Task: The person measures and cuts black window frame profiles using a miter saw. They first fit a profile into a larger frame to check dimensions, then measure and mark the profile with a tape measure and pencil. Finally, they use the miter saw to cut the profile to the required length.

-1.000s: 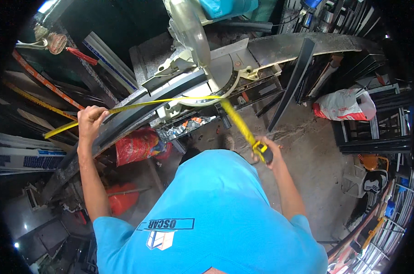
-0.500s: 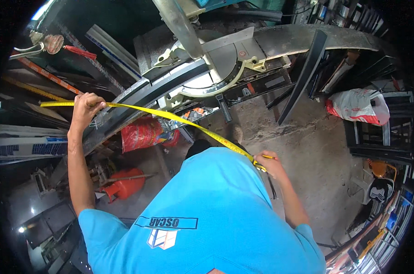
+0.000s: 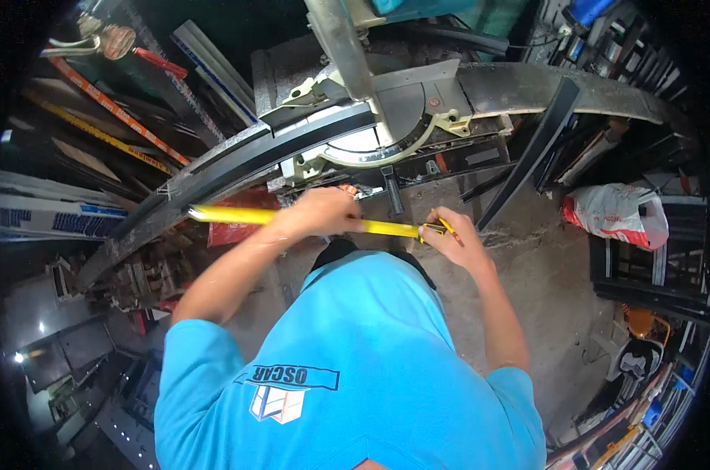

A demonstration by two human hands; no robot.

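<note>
A yellow tape measure (image 3: 390, 228) stretches across in front of my body, its free end out to the left over the long dark bar. My left hand (image 3: 327, 211) is closed around the blade partway along, and the palm hides that stretch. The right hand (image 3: 457, 241) grips the case end, mostly covered by its fingers. A slim yellow pencil (image 3: 449, 229) sticks out between those same fingers. Beyond both hands stands a mitre saw (image 3: 363, 153), with a dark metal profile (image 3: 292, 145) lying along its fence.
A dark profile (image 3: 531, 153) leans against the bench to the right of the saw. Farther right is a white and red plastic bag (image 3: 610, 215). Stacked profiles (image 3: 49, 219) fill the left side. A red bag (image 3: 233, 227) lies below the bench.
My left hand has come in from the far left toward the right hand, and less blade is out. The right hand has moved slightly up and stays on the tape measure.
</note>
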